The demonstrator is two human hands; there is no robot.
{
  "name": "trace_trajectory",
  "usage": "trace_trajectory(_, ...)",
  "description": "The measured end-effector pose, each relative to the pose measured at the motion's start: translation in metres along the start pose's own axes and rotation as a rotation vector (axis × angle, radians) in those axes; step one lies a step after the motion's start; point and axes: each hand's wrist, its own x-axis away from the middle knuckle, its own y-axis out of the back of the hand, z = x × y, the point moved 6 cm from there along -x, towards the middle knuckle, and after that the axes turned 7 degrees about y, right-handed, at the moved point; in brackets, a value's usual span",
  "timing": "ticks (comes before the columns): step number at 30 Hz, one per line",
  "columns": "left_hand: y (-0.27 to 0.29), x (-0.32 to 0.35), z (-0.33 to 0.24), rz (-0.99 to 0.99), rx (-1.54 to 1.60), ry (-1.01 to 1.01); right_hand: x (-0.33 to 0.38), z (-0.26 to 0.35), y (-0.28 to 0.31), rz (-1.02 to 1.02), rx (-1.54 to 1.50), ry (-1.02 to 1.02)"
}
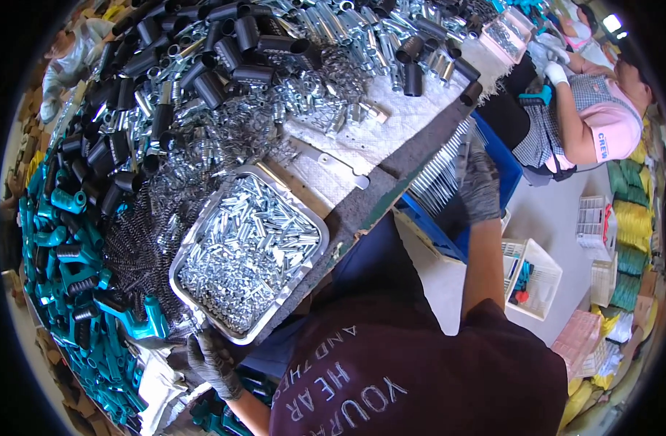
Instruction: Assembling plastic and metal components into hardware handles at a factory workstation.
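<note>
My left hand point(214, 367), in a dark grey glove, is at the near left corner of a metal tray point(247, 339). Its fingers are bent together by the rim, and what they hold, if anything, cannot be made out. Small silvery pins and short cylinders point(238, 261) fill the tray. A teal tool body point(152, 320) with a black grip lies just beyond that hand. To the right, my gloved right hand point(482, 182) reaches over a blue crate point(509, 168) of slim metal rods point(438, 182). Its fingers are blurred against the rods, so their grip is unclear.
Black sleeves point(227, 54), metal tubes and dark springs point(140, 232) heap the bench beyond the tray. Teal tool bodies point(78, 272) pile up at the left. A co-worker point(594, 123) sits at the far right. A white basket point(533, 280) stands on the floor.
</note>
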Motion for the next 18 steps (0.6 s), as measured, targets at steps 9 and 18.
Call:
trace_trajectory(9,-0.002,-0.004,0.002,0.011,0.026,0.01,0.164,-0.27,-0.024,0.337,0.35,-0.654)
trace_trajectory(18,0.012,-0.011,0.014,-0.003,-0.143,-0.011,0.164,-0.269,-0.049,0.343,0.586,-0.777)
